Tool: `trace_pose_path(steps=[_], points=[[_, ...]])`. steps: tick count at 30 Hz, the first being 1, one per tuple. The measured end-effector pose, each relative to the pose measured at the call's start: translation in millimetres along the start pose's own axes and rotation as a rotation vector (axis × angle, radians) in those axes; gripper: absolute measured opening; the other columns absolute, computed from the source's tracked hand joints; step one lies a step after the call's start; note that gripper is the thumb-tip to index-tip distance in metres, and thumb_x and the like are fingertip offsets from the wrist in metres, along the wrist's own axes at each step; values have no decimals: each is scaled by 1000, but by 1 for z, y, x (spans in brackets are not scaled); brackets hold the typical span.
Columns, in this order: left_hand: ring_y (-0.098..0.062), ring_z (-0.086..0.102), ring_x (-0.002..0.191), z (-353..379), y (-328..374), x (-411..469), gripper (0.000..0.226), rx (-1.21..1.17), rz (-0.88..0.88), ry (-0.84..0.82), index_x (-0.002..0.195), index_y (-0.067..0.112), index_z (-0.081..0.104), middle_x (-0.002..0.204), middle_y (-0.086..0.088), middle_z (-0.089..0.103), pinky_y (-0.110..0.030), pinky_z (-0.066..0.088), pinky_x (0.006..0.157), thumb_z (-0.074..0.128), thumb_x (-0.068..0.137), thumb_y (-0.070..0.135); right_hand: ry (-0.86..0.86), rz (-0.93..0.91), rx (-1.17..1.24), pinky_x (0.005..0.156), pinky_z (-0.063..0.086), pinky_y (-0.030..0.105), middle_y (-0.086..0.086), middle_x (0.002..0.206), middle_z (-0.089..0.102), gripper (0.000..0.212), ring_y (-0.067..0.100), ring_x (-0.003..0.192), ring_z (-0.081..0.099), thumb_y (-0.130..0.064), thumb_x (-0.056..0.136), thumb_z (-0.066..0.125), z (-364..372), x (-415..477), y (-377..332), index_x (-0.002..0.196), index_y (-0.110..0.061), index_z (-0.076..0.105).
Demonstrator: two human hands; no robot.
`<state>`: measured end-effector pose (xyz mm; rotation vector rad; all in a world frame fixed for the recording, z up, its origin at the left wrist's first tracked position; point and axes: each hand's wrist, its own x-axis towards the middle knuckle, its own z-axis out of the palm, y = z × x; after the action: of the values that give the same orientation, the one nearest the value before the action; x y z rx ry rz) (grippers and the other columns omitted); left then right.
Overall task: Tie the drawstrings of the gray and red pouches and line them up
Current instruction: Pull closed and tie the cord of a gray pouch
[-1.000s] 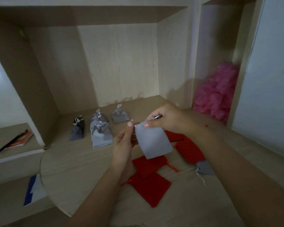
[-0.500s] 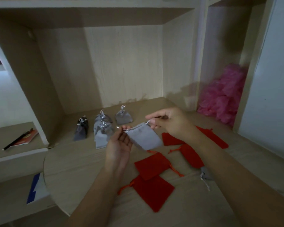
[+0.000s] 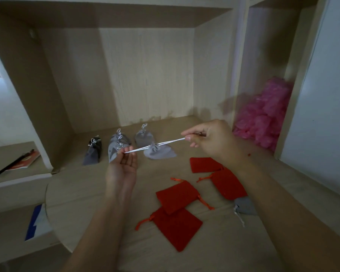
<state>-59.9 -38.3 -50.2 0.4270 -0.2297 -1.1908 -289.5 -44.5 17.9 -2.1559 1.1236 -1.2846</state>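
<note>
head view: the left hand [image 3: 124,163] is palm up, its thumb and fingertips pinching one end of a pair of silver drawstrings [image 3: 171,142]. the right hand [image 3: 210,140] pinches the other end between thumb and forefinger, its other fingers curled. the strings run taut between the two hands, sloping up toward the right. on them, about midway, hangs a light gray pouch [image 3: 160,153] with its mouth gathered shut. it is over the middle of the wooden desk top [image 3: 82,193]; whether it touches the wood i cannot tell.

along the back of the desk top, near the rear wall, stand tied pouches: a dark gray pouch [image 3: 92,152] at the left, a cluster of light gray ones [image 3: 117,142] partly behind the left hand, and one more gray pouch [image 3: 142,137] to their right.

nearer the front edge lie four flat red pouches with loose orange-red strings. two are by the right wrist [image 3: 204,164] [image 3: 228,185]. two overlap closer to the front [image 3: 176,196] [image 3: 177,226], the upper one lying across the lower one's corner. an untied gray pouch [image 3: 243,206] shows beside the right forearm, partly hidden by it.

a pink fluffy heap [image 3: 263,122] fills the compartment on the right. on the lower shelf to the left lie a red booklet [image 3: 28,159] and a dark pencil [image 3: 10,165].
</note>
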Motion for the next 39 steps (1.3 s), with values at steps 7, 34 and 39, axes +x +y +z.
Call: trace_pose_path(steps=[7,34,39], points=[[1,56,46,1,2,-3,23,98,-57,-55,76,14,52,50,9,56,-16,54,54,42,96,11,-135,22,81,56,52,17,-8,59,66,9,3,51,63,-2,79,72,0,-3,-14,85,-10,75],[-4,17,41,18,-12,-43,29,865,-450,-636,76,6,74,49,9,24,-17,19,39,49,78,19,-154,-5,9,55,39,7,-15,53,60,11,-5,54,56,-6,78,70,48,-17,-15,82,-15,75],[-4,22,40,16,-13,-44,23,902,-280,-629,75,9,75,48,8,28,-15,18,39,54,80,17,-142,67,164,70,51,23,-5,69,69,7,4,64,62,-14,82,70,49,-14,-12,81,-21,71]])
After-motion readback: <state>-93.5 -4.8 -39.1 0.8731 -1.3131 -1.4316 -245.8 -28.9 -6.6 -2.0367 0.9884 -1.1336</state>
